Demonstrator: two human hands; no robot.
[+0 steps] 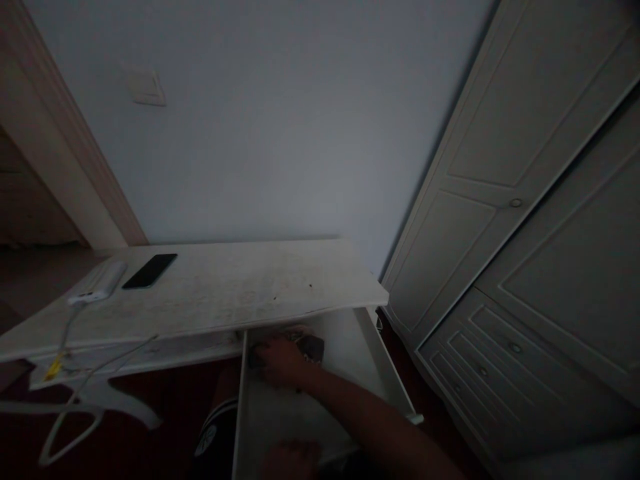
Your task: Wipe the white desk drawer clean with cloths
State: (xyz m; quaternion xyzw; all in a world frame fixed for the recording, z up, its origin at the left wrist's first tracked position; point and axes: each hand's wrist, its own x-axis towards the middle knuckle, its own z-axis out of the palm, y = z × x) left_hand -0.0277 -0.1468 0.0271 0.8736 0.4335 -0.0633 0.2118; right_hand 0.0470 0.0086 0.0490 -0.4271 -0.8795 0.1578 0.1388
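Note:
A white desk (210,287) stands against the wall with its right-hand drawer (360,353) pulled out. My right hand (279,361) reaches deep into the drawer, under the desk top, and rests on small dark items. One of them is a dark brownish object (313,347) beside my fingers. The dim light hides whether the fingers grip anything. My left hand (293,460) shows only in part at the bottom edge, near the drawer's front. Its fingers are blurred.
A black phone (150,271) and a white power bank (100,283) with a cable lie on the desk's left end. A white hanger (75,427) hangs below. A tall white wardrobe (525,233) stands close on the right. A door frame (65,153) is on the left.

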